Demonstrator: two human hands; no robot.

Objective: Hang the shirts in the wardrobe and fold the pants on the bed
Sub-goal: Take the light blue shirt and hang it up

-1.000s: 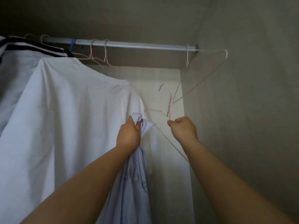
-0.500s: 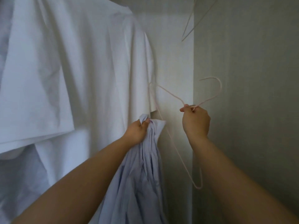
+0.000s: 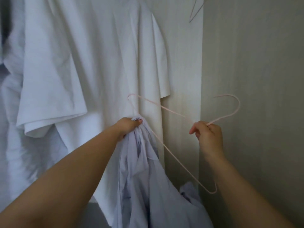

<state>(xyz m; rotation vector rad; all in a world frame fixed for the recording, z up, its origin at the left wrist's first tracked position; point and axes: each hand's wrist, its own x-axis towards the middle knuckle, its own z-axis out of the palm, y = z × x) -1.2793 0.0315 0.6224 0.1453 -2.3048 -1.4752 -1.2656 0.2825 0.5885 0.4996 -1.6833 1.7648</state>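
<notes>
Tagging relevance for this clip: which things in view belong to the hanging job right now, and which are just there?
In use: lilac shirt, bunched in the left hand; pink hanger, pinched below its hook by the right hand.
Just there: white T-shirt, already hanging; spare hanger at top; wardrobe wall.

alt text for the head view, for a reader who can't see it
A person's left hand grips a bunched pale blue shirt while the right hand pinches a pink wire hanger below its hook, inside a wardrobe. White shirts hang on the left.
</notes>
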